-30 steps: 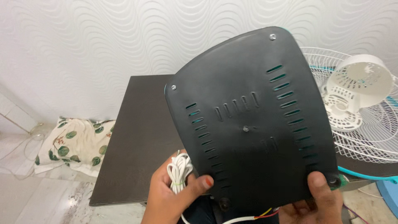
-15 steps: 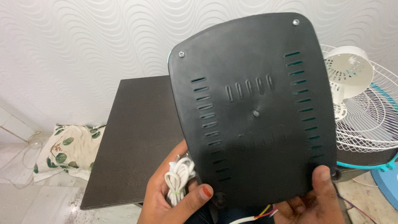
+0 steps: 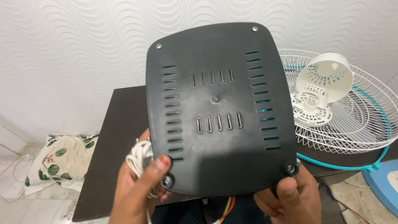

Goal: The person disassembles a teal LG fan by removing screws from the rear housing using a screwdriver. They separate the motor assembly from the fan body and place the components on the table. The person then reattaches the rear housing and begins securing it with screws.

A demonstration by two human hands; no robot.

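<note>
White wave-textured wall [image 3: 83,49] backs a dark table [image 3: 120,137]. Held upright above it, underside toward the camera, is a black vented base plate [image 3: 219,112], likely turned this way so its screws and slots can be examined. Left hand [image 3: 139,191] grips the lower left corner, thumb pressed beside a screw, fingers closed around the edge and also clasping a coiled white cord [image 3: 139,159]. Right hand [image 3: 292,197] supports the lower right corner, fingers curled behind, thumb by the other screw. Red and yellow wires [image 3: 227,206] hang below the plate. On the table at right lie a white wire fan guard [image 3: 356,124] and a white motor housing [image 3: 321,89]. A leaf-print cloth [image 3: 58,159] rests on the floor. Compared with half a second ago, the plate stands squarer to the camera and less tilted; both grips are unchanged.
</note>
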